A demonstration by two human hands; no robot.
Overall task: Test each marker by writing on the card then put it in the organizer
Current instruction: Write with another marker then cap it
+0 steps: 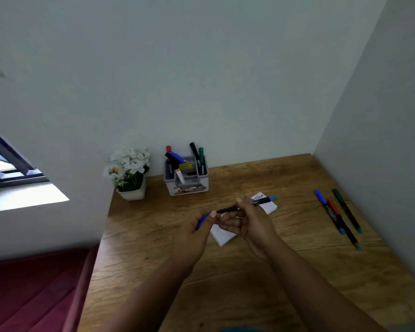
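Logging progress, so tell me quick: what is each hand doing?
Left hand: pinching the blue cap.
Right hand: gripping the marker.

Card [270, 207] mostly hidden behind both hands, handwriting on its far end only partly readable. Marker [261, 201] middle covered by right-hand fingers [240, 207]; label on the organizer [189, 188] behind the card too blurred to read. Window [10, 164], left of the card, cut by frame edge.

A black marker [247, 205] with a blue cap [203, 220] is held. A white card [268, 204] with black writing is seen behind.
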